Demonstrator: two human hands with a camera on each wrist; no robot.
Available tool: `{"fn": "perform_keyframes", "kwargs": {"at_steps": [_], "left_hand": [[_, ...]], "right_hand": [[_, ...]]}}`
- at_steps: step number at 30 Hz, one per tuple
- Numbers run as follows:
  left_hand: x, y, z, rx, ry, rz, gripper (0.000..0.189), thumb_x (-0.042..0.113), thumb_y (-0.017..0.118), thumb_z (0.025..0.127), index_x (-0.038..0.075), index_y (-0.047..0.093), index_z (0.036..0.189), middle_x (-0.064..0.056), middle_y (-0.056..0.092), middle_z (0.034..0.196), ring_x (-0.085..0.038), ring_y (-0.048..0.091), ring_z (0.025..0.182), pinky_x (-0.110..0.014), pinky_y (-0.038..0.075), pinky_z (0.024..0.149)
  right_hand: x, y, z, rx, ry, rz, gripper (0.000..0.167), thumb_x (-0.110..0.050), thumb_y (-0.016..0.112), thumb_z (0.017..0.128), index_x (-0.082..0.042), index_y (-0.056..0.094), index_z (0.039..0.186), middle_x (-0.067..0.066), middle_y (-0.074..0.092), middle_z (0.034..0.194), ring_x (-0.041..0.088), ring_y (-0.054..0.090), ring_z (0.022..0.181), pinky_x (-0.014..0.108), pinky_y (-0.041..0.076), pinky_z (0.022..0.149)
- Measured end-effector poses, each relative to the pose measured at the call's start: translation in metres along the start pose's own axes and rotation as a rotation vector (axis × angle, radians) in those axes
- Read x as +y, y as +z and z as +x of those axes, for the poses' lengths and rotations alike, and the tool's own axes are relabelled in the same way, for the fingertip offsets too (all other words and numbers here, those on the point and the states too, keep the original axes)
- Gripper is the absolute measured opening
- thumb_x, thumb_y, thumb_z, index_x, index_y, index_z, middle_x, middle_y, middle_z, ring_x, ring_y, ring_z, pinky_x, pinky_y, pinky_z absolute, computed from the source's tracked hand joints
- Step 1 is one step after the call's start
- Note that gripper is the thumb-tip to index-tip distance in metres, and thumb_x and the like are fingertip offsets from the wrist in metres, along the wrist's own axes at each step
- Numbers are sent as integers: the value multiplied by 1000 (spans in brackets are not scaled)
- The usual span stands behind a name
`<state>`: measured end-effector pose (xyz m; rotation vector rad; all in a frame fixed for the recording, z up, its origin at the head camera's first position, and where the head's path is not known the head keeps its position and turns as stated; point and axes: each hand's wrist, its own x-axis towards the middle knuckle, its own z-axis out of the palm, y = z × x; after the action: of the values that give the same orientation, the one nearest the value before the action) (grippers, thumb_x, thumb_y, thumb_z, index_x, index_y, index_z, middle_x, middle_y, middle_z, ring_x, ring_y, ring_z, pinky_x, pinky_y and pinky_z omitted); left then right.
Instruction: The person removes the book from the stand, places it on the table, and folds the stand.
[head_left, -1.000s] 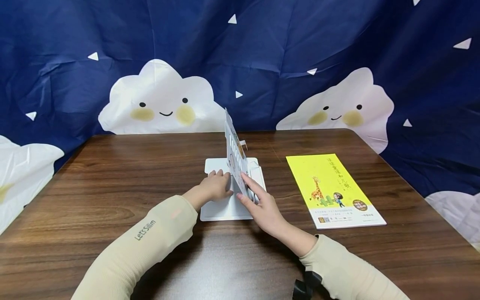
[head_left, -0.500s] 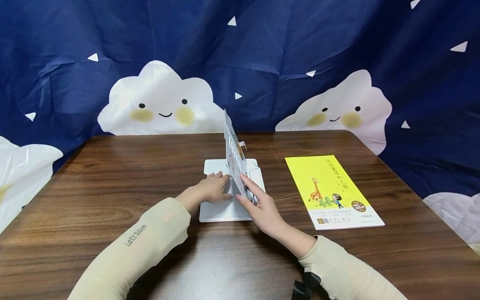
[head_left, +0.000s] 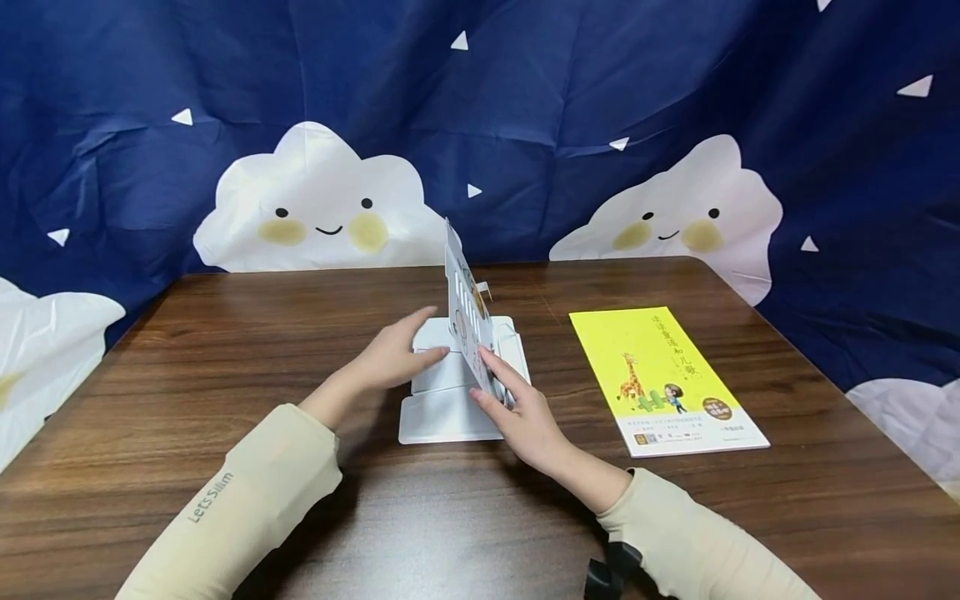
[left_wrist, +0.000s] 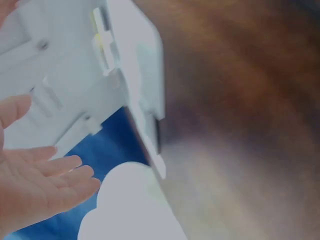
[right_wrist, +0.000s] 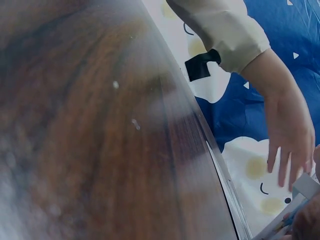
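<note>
Left hand [head_left: 390, 354]: thumb and fingers wide apart, nothing held. It hovers on the left side of the stand's panel [head_left: 467, 304], over the left part of the white base [head_left: 450, 421]. Contact between thumb tip and panel: can't tell. Right hand [head_left: 528, 421]: thumb and fingers pinch the near edge of the panel.

Stand sits mid-worktop, straight ahead of the person. Base lies flat; panel is raised steeply above it, top leaning left. Panel has a row of slots and printed drawings. Small white tab [head_left: 484, 290] pokes out on its right side, near the far end. Left wrist view shows white bars with round pivots; left fingers straight there, near the bars.

Book [head_left: 667, 379] lies flat to the right of the stand, apart from it: yellow cover, white strip at the near end, giraffe and child figure printed on it. Worktop [head_left: 225, 350] is dark brown wood grain, glossy at the near side.

2 cream sleeves, the left sleeve [head_left: 247, 492] lettered, the right sleeve [head_left: 697, 533] with a black strap [head_left: 611, 571] beside it. Behind: blue cloth [head_left: 510, 83] with white triangles and 2 smiling clouds. Right wrist view mostly blurred wood.
</note>
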<state>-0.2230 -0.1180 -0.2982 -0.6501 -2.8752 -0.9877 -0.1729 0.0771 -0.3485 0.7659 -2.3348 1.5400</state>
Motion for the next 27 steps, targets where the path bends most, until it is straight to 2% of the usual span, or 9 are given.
{"fn": "perform_keyframes", "kwargs": {"at_steps": [3, 7, 9, 12, 14, 20, 27], "left_hand": [[5, -12, -1, 61, -15, -163, 59, 25, 53, 85, 1, 27, 133, -18, 34, 131, -30, 32, 118, -41, 28, 94], [16, -23, -3, 120, -30, -478, 52, 25, 47, 89, 0, 30, 132, -17, 39, 127, -26, 36, 116, -38, 31, 93], [23, -27, -4, 132, -32, -620, 50, 25, 45, 90, 0, 30, 131, -16, 41, 126, -24, 38, 114, -36, 33, 91], [34, -31, -6, 127, -33, -753, 51, 27, 44, 90, 1, 30, 132, -14, 41, 125, -22, 42, 111, -35, 36, 89], [38, -31, -6, 114, -11, -788, 52, 25, 46, 90, 1, 29, 132, -14, 40, 126, -22, 43, 110, -36, 36, 89], [41, -26, -5, 116, 58, -791, 53, 18, 52, 85, 1, 32, 131, -17, 42, 124, -21, 44, 107, -36, 38, 87], [40, -26, -5, 109, 62, -803, 54, 14, 52, 84, -1, 30, 131, -19, 42, 123, -22, 44, 107, -35, 38, 87]], "right_hand": [[0, 0, 0, -3, -3, 3, 47, -11, 56, 84, -10, 41, 129, 10, 40, 129, 22, 35, 117, 38, 29, 94], [-1, 0, 0, -9, 8, 8, 47, -11, 56, 84, -11, 41, 129, 9, 39, 129, 20, 35, 117, 37, 29, 94], [-1, 1, 0, -12, 22, 8, 48, -11, 56, 84, -12, 41, 129, 7, 39, 129, 19, 35, 117, 35, 29, 94], [-1, 1, 0, -12, 29, 12, 48, -11, 57, 84, -12, 41, 129, 8, 39, 129, 19, 35, 116, 36, 30, 93], [-6, 1, 0, -15, 40, 18, 48, -10, 57, 83, -10, 41, 129, 9, 40, 129, 20, 35, 116, 37, 30, 93], [-2, 2, 1, -27, 47, 17, 49, -11, 57, 84, -13, 40, 130, 6, 40, 129, 17, 35, 116, 35, 30, 93], [-3, 1, 2, -25, 34, 17, 48, -10, 58, 83, -12, 42, 129, 6, 41, 128, 18, 38, 114, 36, 33, 91]]}}
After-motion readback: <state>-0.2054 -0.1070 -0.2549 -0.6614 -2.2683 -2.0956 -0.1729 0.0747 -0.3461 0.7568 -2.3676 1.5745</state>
